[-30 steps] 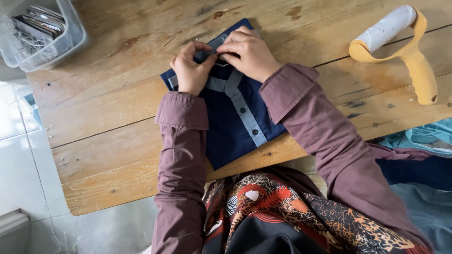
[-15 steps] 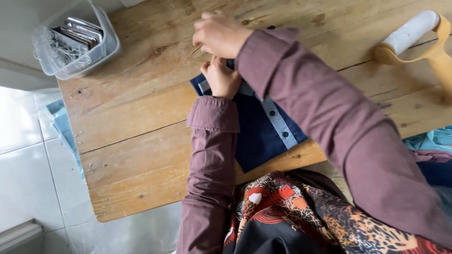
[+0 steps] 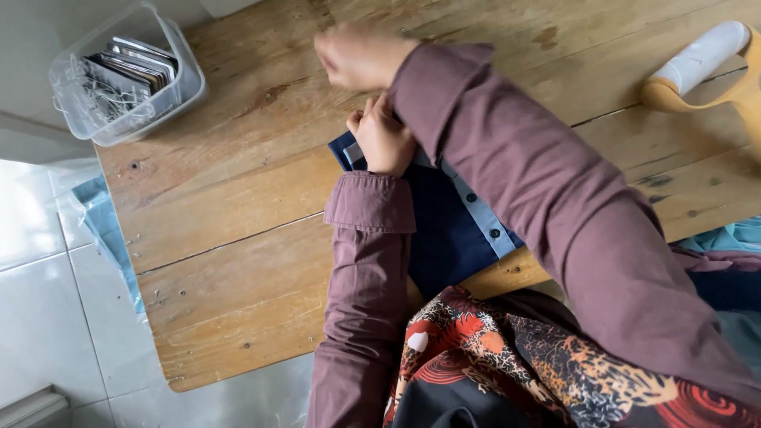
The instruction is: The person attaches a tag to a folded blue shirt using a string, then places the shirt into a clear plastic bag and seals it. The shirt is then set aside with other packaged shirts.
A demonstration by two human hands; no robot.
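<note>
**Right Grip Off the Collar, Left Holding On**

Kept the left grip [image 3: 384, 139] bunched and closed on the collar end of the navy shirt [image 3: 444, 238], pinning it flat on the bench [image 3: 238, 206] directly beneath. Lifted the right grip [image 3: 361, 57] clear of the cloth, where a second earlier it had worked beside the left one; carried it just beyond and above the left grip, blurred in motion, so could not tell whether open or closed. Left the pale blue button strip [image 3: 479, 218] showing just behind the left grip, running back toward the body. Judged the collar work paused, one hand alone securing the fold. Stood a clear tub [image 3: 186, 75] of metal clips well off to the left grip's outer side, a yellow-handled lint roller [image 3: 701, 59] far out past the right forearm.
</note>
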